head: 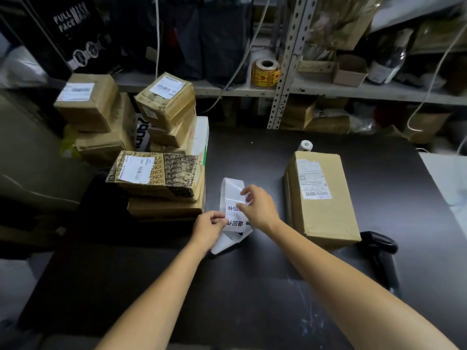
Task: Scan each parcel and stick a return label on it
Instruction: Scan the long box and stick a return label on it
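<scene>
Now both arms reach forward, left hand and right hand each pinching the label strip between curled fingers.

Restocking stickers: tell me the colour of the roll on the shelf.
The roll is yellow with red markings; the head view shows it.

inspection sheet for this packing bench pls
surface: dark table, scuffed in front
job's things: label strip at centre; brown parcel to its right, shipping label up; parcel stack at left; black scanner lying beside the brown parcel
clutter: small white roll behind the brown parcel
grippers: left hand and right hand both pinch the label strip
cables: white cables hang past the metal shelving
surroundings: shelving holds boxes, a yellow sticker roll
</scene>
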Available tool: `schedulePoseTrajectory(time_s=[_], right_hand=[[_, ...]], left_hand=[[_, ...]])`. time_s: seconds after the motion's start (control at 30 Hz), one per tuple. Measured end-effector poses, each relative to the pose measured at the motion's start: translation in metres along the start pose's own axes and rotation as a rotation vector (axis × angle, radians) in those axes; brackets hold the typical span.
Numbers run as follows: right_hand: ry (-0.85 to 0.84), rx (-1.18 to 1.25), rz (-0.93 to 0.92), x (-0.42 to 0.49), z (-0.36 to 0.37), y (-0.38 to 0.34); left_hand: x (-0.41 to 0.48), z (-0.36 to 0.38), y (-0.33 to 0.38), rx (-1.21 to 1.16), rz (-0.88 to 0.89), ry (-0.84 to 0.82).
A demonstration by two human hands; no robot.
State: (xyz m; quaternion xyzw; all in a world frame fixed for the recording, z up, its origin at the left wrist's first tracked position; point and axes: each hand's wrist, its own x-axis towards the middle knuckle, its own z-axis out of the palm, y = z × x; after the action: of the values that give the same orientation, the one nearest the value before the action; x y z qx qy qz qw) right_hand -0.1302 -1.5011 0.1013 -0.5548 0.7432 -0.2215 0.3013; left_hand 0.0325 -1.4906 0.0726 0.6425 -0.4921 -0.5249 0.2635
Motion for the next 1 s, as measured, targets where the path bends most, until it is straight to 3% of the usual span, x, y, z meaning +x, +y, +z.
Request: schedulePoseTrajectory(time_s=[0.1,0.2,0.57,0.8,1.0], right_hand=[[-0.163,-0.128,-0.136,-0.003,0.003,-0.005],[-0.212,-0.161,-0.199,-0.007,0.006,-0.006],[-0.208,-0.237,-0.245,-0.007,0.009,-0.005],[-0.209,-0.218,-0.213,-0.002,0.015,-0.004],[-0.053,0.008,-0.063,0.000,-0.005,-0.005]], left_hand=[[-0.003,-0.001,0.004,-0.045,0.000,-0.035],[-0.007,-0.002,0.006,-0.067,0.017,-0.068],[-0.005,-0.002,0.005,-0.155,-0.012,-0.071],[-0.002,-0.007,0.000,-0.089,0.002,-0.085],[-0.003,-0.013,-0.004,-0.026,-0.021,-0.031]])
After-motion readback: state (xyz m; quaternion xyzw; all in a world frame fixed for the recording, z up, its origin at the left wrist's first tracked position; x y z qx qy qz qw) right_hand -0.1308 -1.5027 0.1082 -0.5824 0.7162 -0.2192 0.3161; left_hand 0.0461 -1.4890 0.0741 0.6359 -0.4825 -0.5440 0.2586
